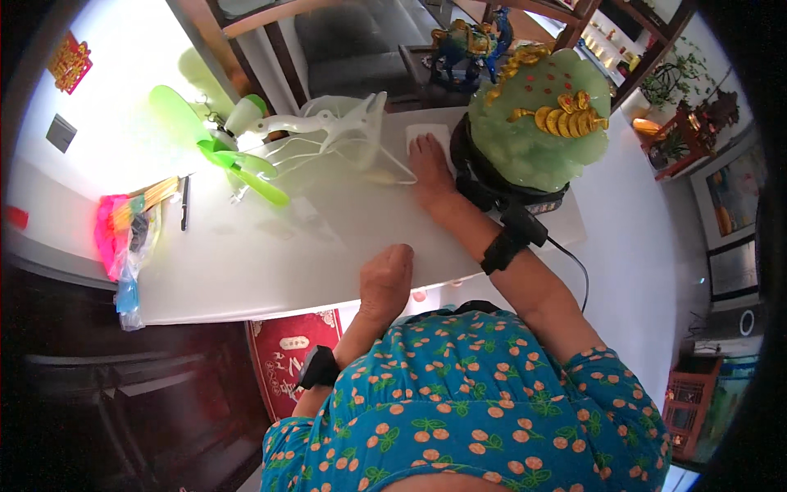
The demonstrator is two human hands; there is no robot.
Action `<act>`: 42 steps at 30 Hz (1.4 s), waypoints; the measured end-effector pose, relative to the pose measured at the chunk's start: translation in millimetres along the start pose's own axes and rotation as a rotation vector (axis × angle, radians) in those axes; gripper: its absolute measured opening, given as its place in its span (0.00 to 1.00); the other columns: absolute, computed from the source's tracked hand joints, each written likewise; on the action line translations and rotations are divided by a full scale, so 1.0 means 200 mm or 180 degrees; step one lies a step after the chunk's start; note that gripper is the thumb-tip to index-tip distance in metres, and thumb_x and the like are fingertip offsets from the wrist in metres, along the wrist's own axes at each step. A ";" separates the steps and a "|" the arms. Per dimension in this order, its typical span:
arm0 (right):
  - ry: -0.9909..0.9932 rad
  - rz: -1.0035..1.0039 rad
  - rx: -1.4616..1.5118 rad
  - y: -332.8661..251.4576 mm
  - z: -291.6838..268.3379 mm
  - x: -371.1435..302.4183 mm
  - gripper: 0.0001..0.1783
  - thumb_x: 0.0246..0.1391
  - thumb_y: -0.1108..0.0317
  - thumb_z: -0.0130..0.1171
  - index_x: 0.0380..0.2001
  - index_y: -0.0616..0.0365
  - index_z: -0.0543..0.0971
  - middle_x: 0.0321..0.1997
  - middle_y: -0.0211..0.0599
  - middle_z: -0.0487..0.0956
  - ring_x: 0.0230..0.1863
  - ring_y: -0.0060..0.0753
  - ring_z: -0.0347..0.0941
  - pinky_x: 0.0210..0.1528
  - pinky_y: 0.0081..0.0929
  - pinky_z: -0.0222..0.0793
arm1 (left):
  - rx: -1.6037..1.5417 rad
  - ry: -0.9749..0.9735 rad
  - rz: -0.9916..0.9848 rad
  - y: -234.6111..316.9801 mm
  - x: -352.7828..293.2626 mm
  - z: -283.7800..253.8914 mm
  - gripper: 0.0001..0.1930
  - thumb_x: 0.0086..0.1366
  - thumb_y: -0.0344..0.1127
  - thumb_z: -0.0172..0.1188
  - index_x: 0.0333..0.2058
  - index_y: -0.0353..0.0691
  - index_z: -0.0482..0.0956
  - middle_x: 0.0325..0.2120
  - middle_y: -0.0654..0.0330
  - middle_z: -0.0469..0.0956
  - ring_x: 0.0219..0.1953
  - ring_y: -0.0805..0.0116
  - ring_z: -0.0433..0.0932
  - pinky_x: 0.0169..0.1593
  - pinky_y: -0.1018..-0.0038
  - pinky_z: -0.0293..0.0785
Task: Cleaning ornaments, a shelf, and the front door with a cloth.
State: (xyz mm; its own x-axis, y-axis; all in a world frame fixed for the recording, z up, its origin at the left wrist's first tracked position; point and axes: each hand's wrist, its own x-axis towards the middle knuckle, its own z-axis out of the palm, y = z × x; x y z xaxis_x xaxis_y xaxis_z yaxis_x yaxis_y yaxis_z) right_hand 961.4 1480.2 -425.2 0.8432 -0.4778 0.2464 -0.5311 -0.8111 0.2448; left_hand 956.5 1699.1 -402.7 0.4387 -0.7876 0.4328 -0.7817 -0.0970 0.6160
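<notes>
My right hand [432, 170] presses down on a folded white cloth [428, 131], fingers extended over it, on the white tabletop [270, 287]. Beside that hand stands a large pale green jade-like carving [525, 123] with gold coins and red dots, on a dark base [512, 193]. My left hand [387, 283] is closed in a loose fist at the near edge of the table; nothing shows in it. Farther left are green fan blades [215, 146] and a translucent white fan frame [328, 127], across the far side of the tabletop.
At the table's left lie a black pen [184, 203] and a pink and clear plastic bundle with sticks [127, 225]. Behind the carving is a blue and gold animal figurine [471, 45]. A red printed box [291, 357] sits below the near edge. A black cable [578, 262] runs from my right wrist.
</notes>
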 end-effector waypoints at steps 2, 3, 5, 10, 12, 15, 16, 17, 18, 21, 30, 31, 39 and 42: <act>-0.0293 0.0303 0.0493 0.00 -0.01 0.11 0.25 0.51 0.70 0.44 0.54 0.64 0.68 0.60 0.46 0.65 0.65 0.47 0.53 0.67 0.49 0.44 | -0.0154 -0.0065 -0.0129 0.00 -0.01 0.00 0.02 0.57 0.27 0.53 0.30 0.38 0.72 0.24 0.50 0.74 0.27 0.45 0.74 0.30 0.57 0.68; -0.0581 0.0623 0.0974 0.00 -0.01 0.15 0.25 0.53 0.69 0.44 0.56 0.61 0.67 0.63 0.44 0.62 0.66 0.47 0.52 0.66 0.54 0.44 | -0.0150 -0.0061 -0.0123 0.00 -0.01 0.00 0.02 0.57 0.27 0.53 0.30 0.38 0.72 0.24 0.50 0.74 0.27 0.45 0.74 0.30 0.57 0.68; -0.0006 0.0734 0.0935 0.03 0.06 0.17 0.22 0.52 0.69 0.45 0.52 0.57 0.70 0.59 0.42 0.66 0.63 0.46 0.56 0.62 0.55 0.49 | -0.0077 -0.0184 -0.0067 -0.01 -0.01 0.01 0.02 0.57 0.27 0.53 0.29 0.38 0.71 0.25 0.49 0.74 0.27 0.45 0.74 0.30 0.57 0.68; 0.1095 0.0453 0.1038 -0.03 0.13 0.13 0.18 0.49 0.70 0.48 0.45 0.55 0.73 0.54 0.42 0.70 0.60 0.44 0.61 0.58 0.51 0.55 | -0.0199 -0.0130 -0.0042 -0.02 -0.01 0.01 0.01 0.57 0.27 0.52 0.29 0.38 0.71 0.24 0.49 0.73 0.27 0.45 0.74 0.29 0.56 0.68; 0.0966 0.0257 0.1786 0.02 0.13 0.09 0.18 0.46 0.74 0.47 0.43 0.57 0.73 0.49 0.45 0.72 0.56 0.46 0.63 0.56 0.44 0.59 | -0.0213 -0.0163 -0.0051 -0.03 0.00 0.01 0.01 0.58 0.27 0.52 0.29 0.38 0.71 0.24 0.49 0.73 0.27 0.45 0.73 0.29 0.56 0.68; 0.0762 0.0166 0.1633 -0.05 -0.13 -0.06 0.15 0.50 0.71 0.47 0.41 0.61 0.74 0.43 0.47 0.72 0.50 0.49 0.66 0.54 0.41 0.61 | -0.0188 -0.0109 -0.0148 -0.01 -0.03 -0.01 0.01 0.59 0.28 0.52 0.29 0.38 0.71 0.24 0.49 0.73 0.27 0.45 0.73 0.30 0.56 0.68; 0.0784 0.0189 0.1619 -0.05 -0.13 -0.10 0.15 0.50 0.71 0.47 0.41 0.61 0.74 0.43 0.47 0.72 0.50 0.49 0.66 0.54 0.41 0.61 | -0.0136 -0.0123 -0.0117 0.00 -0.02 -0.01 0.02 0.59 0.29 0.52 0.30 0.38 0.71 0.24 0.49 0.73 0.27 0.45 0.73 0.30 0.55 0.68; 0.0760 0.0252 0.1512 -0.05 -0.14 -0.14 0.14 0.49 0.71 0.47 0.40 0.61 0.75 0.41 0.47 0.72 0.48 0.48 0.66 0.52 0.42 0.61 | -0.0083 -0.0134 -0.0089 0.00 0.00 -0.01 0.02 0.59 0.29 0.53 0.30 0.38 0.72 0.25 0.50 0.74 0.27 0.45 0.73 0.30 0.55 0.68; 0.0731 0.0326 0.1403 -0.05 -0.14 -0.18 0.13 0.48 0.70 0.48 0.38 0.60 0.75 0.38 0.46 0.72 0.46 0.47 0.67 0.51 0.44 0.61 | -0.0091 -0.0147 -0.0051 -0.01 0.00 0.00 0.02 0.59 0.29 0.53 0.30 0.38 0.72 0.25 0.50 0.74 0.27 0.45 0.73 0.30 0.55 0.68; 0.0428 0.0183 0.1230 -0.09 -0.19 -0.33 0.11 0.47 0.69 0.50 0.35 0.58 0.74 0.37 0.45 0.72 0.45 0.47 0.66 0.48 0.44 0.61 | 0.0125 -0.0141 -0.0129 -0.03 -0.03 0.02 0.03 0.59 0.30 0.53 0.31 0.39 0.72 0.25 0.50 0.74 0.27 0.44 0.74 0.30 0.54 0.67; 0.0464 -0.0519 0.1980 0.08 -0.31 -0.71 0.10 0.44 0.70 0.50 0.33 0.57 0.73 0.35 0.42 0.71 0.41 0.47 0.66 0.45 0.43 0.60 | 0.0280 -0.0033 -0.0075 0.00 -0.01 0.01 0.01 0.58 0.28 0.52 0.29 0.39 0.70 0.24 0.52 0.72 0.26 0.47 0.73 0.29 0.57 0.68; 0.0475 -0.0486 0.1968 0.11 -0.32 -0.74 0.10 0.44 0.70 0.50 0.33 0.57 0.73 0.35 0.42 0.71 0.41 0.47 0.66 0.45 0.43 0.60 | 0.0270 -0.0048 -0.0045 -0.01 -0.02 0.02 0.01 0.58 0.28 0.52 0.29 0.39 0.70 0.24 0.52 0.72 0.26 0.47 0.73 0.29 0.57 0.68; 0.0506 0.0087 0.1538 0.42 -0.28 -1.00 0.12 0.44 0.70 0.50 0.35 0.55 0.74 0.38 0.39 0.72 0.42 0.44 0.66 0.45 0.42 0.60 | 0.0333 0.0107 -0.0041 0.02 -0.01 0.03 0.01 0.58 0.27 0.53 0.28 0.39 0.71 0.23 0.52 0.71 0.26 0.49 0.73 0.29 0.59 0.68; 0.0496 0.0326 0.1332 0.60 -0.23 -1.07 0.12 0.43 0.70 0.53 0.35 0.56 0.74 0.39 0.40 0.71 0.43 0.44 0.66 0.46 0.42 0.60 | 0.0479 0.0090 -0.0053 0.01 -0.02 0.04 0.01 0.59 0.28 0.53 0.28 0.39 0.71 0.22 0.52 0.71 0.25 0.49 0.73 0.29 0.59 0.68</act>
State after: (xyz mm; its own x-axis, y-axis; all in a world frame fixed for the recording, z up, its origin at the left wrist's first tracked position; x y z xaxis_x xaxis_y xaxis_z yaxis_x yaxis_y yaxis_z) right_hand 713.6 1499.8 -405.0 0.7485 -0.5322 0.3956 -0.5050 -0.8441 -0.1800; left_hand 948.6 1696.9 -408.5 0.4628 -0.7678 0.4431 -0.8309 -0.2016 0.5186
